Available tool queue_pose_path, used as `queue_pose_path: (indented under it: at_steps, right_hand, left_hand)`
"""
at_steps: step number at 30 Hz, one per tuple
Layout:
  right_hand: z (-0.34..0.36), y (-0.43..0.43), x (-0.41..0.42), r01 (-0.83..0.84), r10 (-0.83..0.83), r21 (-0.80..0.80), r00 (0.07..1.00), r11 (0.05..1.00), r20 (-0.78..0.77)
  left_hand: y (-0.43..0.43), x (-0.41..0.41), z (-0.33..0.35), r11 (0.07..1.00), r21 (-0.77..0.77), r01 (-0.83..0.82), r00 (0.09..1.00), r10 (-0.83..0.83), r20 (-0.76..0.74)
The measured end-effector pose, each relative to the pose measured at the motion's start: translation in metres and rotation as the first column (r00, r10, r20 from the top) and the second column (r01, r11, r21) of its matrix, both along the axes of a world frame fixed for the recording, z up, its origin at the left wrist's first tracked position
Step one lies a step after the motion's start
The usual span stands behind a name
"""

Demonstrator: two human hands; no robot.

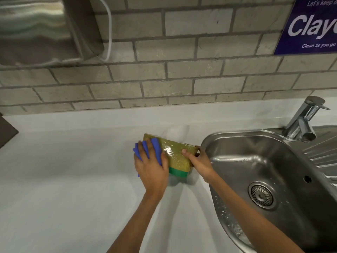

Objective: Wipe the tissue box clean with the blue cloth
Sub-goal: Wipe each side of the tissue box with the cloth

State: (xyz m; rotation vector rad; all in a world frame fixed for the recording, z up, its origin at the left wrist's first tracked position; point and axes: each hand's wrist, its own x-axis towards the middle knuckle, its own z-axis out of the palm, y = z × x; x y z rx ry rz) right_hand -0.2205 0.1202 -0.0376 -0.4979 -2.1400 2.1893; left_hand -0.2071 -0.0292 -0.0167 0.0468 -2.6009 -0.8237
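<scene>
The tissue box (175,154), glossy olive-gold with a green band along its near side, stands on the white counter just left of the sink. My left hand (151,167) presses the crumpled blue cloth (156,146) flat against the box's left end; cloth shows between and beyond the fingers. My right hand (197,160) grips the box's right end, thumb on the top face and fingers around the far corner. The left part of the box is hidden under cloth and hand.
A steel sink (273,170) with a drain lies right beside the box, and a chrome tap (302,121) stands behind it. White counter (63,170) stretches left. Behind is a brick wall with a steel dispenser (36,28) and a purple sign (310,26).
</scene>
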Motion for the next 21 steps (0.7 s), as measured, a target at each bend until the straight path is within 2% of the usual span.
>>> queue_pose_path:
  at_steps: [3, 5, 8, 10, 12, 14, 17, 21]
  right_hand:
    - [-0.003, -0.002, 0.005, 0.022, -0.022, -0.029, 1.000, 0.999, -0.014]
    - [-0.004, -0.002, 0.010, -0.017, 0.016, -0.051, 0.999, 0.999, -0.030]
    - [-0.002, -0.001, 0.018, -0.056, 0.054, -0.053, 0.998, 0.997, -0.044]
    - [0.001, -0.002, 0.022, -0.059, 0.057, -0.039, 0.996, 0.997, -0.069]
    - [0.003, -0.004, 0.025, -0.056, 0.052, -0.042, 0.994, 0.998, -0.100]
    - [0.002, -0.007, 0.026, -0.035, 0.029, -0.047, 0.991, 0.998, -0.129]
    - [0.002, -0.013, 0.028, -0.007, 0.002, -0.031, 0.986, 0.999, -0.165]
    - [0.000, -0.022, 0.032, -0.004, 0.008, 0.020, 0.987, 1.000, -0.163]
  left_hand:
    - [0.012, 0.030, -0.013, 0.971, -0.134, 0.197, 0.978, -0.204, -0.041]
    - [0.014, 0.038, -0.016, 0.965, -0.117, 0.236, 0.969, -0.242, -0.044]
    - [0.010, 0.038, -0.017, 0.978, 0.119, 0.172, 0.985, -0.171, -0.018]
    - [0.007, 0.034, -0.016, 0.933, 0.340, 0.116, 0.991, -0.134, 0.029]
    - [0.004, 0.031, -0.014, 0.878, 0.475, 0.051, 0.989, -0.109, 0.096]
    - [0.000, 0.032, -0.013, 0.837, 0.546, 0.044, 0.978, -0.149, 0.149]
    - [-0.002, 0.041, -0.012, 0.773, 0.626, 0.105, 0.960, -0.243, 0.138]
    - [-0.014, 0.045, -0.018, 0.750, 0.652, 0.109, 0.952, -0.268, 0.150]
